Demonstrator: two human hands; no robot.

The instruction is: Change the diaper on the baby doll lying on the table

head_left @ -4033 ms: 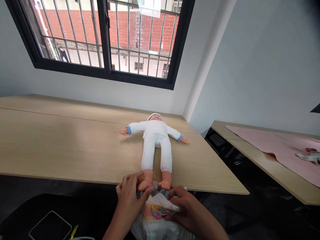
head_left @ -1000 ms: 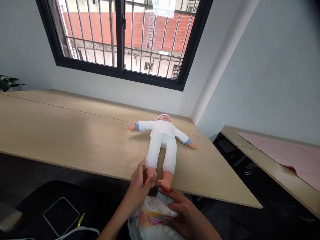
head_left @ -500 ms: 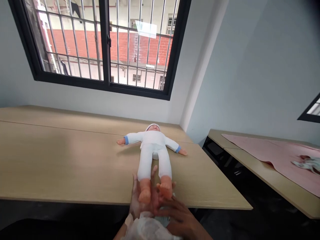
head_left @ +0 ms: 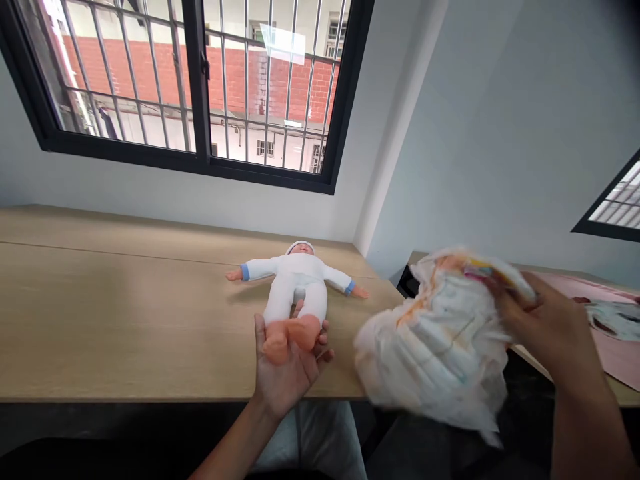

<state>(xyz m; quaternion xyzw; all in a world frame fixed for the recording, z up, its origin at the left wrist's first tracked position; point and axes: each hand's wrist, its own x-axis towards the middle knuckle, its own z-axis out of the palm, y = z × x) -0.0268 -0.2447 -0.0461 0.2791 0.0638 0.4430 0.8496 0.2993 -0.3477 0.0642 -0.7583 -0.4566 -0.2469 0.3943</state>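
A baby doll in a white suit and cap lies on its back on the wooden table, arms spread. My left hand is palm up under the doll's bare feet, fingers curled round the ankles, lifting them off the table. My right hand grips the top edge of a white diaper with a coloured band, held in the air to the right of the doll and blurred by motion.
A barred window fills the wall behind the table. A second table at the right carries a pink sheet with a patterned cloth on it. A dark gap separates the two tables.
My right hand has swung the diaper up from below the table edge to the right of the doll. My left hand has slid under the doll's feet and raised them.
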